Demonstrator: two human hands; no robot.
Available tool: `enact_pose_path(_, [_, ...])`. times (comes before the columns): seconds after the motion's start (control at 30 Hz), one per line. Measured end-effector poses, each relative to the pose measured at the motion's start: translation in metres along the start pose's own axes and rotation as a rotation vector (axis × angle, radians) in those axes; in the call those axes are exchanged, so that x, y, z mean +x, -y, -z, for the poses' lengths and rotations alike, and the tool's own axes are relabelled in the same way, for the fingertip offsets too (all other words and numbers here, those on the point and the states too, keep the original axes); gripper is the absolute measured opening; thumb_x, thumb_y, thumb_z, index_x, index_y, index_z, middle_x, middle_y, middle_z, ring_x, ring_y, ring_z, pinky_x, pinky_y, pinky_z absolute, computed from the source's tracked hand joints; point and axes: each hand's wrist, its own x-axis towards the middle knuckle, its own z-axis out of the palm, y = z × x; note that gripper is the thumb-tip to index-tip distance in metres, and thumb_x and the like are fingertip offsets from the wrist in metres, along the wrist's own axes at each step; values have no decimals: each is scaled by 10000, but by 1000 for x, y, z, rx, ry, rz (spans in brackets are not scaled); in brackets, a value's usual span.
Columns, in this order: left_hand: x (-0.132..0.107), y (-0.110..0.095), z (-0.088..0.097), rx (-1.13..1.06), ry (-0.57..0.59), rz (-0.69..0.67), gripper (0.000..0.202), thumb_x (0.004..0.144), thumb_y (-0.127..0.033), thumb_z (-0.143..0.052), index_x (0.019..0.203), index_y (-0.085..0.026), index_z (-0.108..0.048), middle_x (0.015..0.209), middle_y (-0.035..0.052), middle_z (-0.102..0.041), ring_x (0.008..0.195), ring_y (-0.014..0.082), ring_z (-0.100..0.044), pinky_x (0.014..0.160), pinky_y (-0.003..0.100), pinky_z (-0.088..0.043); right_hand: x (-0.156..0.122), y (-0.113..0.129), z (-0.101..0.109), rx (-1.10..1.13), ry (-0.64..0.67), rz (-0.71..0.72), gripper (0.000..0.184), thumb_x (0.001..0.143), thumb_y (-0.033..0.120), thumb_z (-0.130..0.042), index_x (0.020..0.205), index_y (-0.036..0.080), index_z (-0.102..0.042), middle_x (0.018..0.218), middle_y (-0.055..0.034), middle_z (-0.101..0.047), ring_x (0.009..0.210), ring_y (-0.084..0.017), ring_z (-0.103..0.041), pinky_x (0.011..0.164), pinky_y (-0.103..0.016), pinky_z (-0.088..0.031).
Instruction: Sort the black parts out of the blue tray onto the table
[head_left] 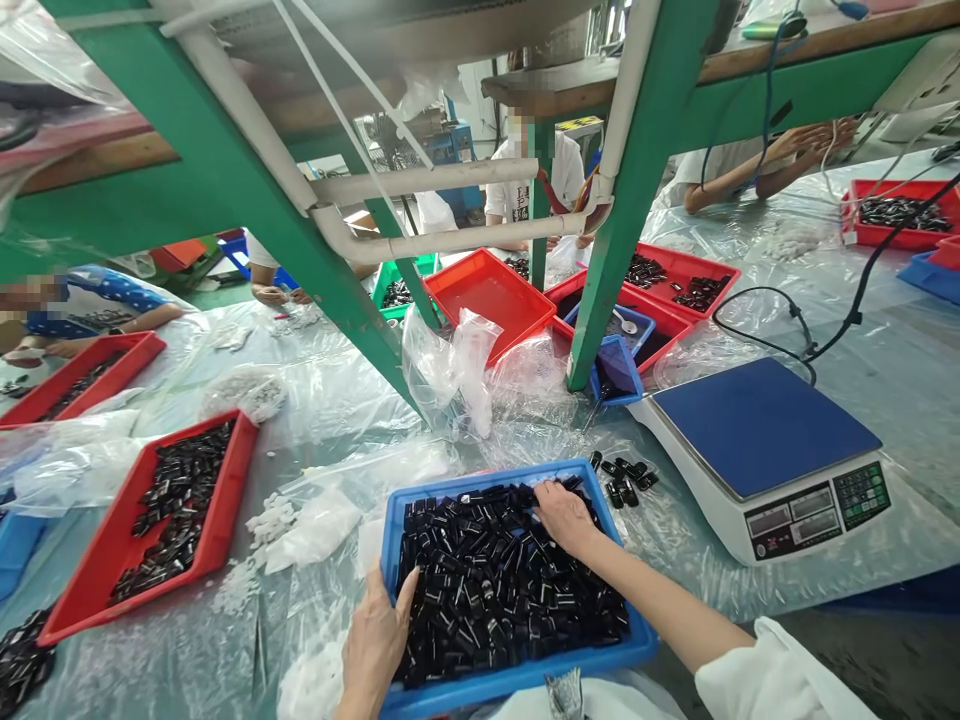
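A blue tray (630, 640) full of small glossy black plastic pieces (487, 590) lies right in front of me. My left hand (377, 630) grips its left rim, with the thumb over the inner side and the fingers outside. At the tray's far right part, my right hand (564, 515) rests on the pieces with its fingers curled down. Its fingertips are partly hidden, so I cannot make out what they hold. Several loose black pieces (622, 480) lie on the plastic-covered table just beyond the tray's far right corner.
A weighing scale (765, 425) stands at right. Red tray (240, 500) with black pieces is at left, white bits (274, 520) beside it. Green frame legs (626, 190) rise ahead, near a red tray (487, 295) and small blue bin (619, 370). Other people sit across the table.
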Motion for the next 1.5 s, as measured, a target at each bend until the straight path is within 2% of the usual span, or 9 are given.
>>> enact_pose_path(0.17, [3, 1, -1, 10, 37, 16, 557, 869, -538, -289, 1286, -171, -331, 972, 174, -691, 924, 355, -646, 699, 389, -470, -9, -16, 24, 222, -126, -75, 127, 879, 254, -466, 858, 209, -582, 716, 16, -643, 639, -143, -600, 595, -218, -462])
enact_pose_path(0.33, [5, 0, -2, 27, 38, 22, 574, 866, -547, -270, 1283, -157, -326, 982, 187, -682, 940, 366, -638, 705, 399, -467, -22, -68, 44, 240, -343, -350, 370, 908, 400, -294, 992, 146, -549, 755, -77, -659, 654, -215, -617, 602, -312, -476])
enact_pose_path(0.5, [5, -2, 0, 37, 52, 30, 581, 863, -549, -274, 1277, -144, -326, 944, 186, -685, 913, 369, -642, 684, 395, -463, -28, -97, 45, 188, -292, -415, 317, 789, 301, -443, 1013, 134, -593, 937, -166, -667, 868, -307, -628, 717, -409, -487])
enact_pose_path(0.7, [3, -1, 0, 36, 38, 29, 550, 867, -547, -281, 1251, -159, -358, 929, 174, -692, 906, 363, -646, 678, 388, -456, -36, -56, 44, 130, -266, -111, 312, 847, 150, -374, 1085, 176, -574, 1042, -117, -598, 1009, -244, -539, 895, -406, -441])
enact_pose_path(0.83, [3, -1, 0, 44, 35, 26, 550, 869, -548, -278, 1241, -154, -370, 916, 176, -694, 891, 359, -652, 664, 384, -458, -35, -29, 41, -6, 156, 145, 539, 647, -37, -467, 1129, 185, -560, 1164, -115, -547, 1089, -252, -477, 878, -371, -440])
enact_pose_path(0.93, [2, -2, 0, 42, 29, 18, 546, 871, -545, -276, 1246, -158, -363, 936, 177, -691, 908, 358, -649, 679, 390, -462, -29, -22, 38, -141, 297, 117, 462, 645, -43, -505, 1044, 172, -599, 1153, -126, -545, 1051, -269, -485, 817, -352, -434])
enact_pose_path(1.2, [2, -2, -2, 32, 27, 29, 560, 866, -559, -257, 1232, -156, -387, 913, 179, -695, 902, 360, -652, 689, 404, -467, -20, -29, 26, -37, 248, 67, 248, 759, 9, -459, 818, 179, -630, 892, -49, -574, 831, -163, -537, 738, -252, -411])
enact_pose_path(1.37, [3, -1, -2, 30, 24, 27, 558, 864, -555, -267, 1223, -147, -393, 915, 180, -692, 906, 361, -650, 699, 411, -467, -26, -25, 25, 7, 245, 60, 300, 657, -4, -507, 817, 198, -658, 896, -49, -587, 846, -206, -525, 733, -309, -389])
enact_pose_path(1.5, [3, -1, -2, 24, 34, 28, 559, 861, -558, -268, 1208, -138, -394, 918, 187, -685, 898, 365, -647, 684, 404, -466, -29, -17, 25, 72, 199, 23, 114, 665, 82, -581, 690, 181, -633, 890, -63, -588, 872, -242, -525, 737, -358, -391])
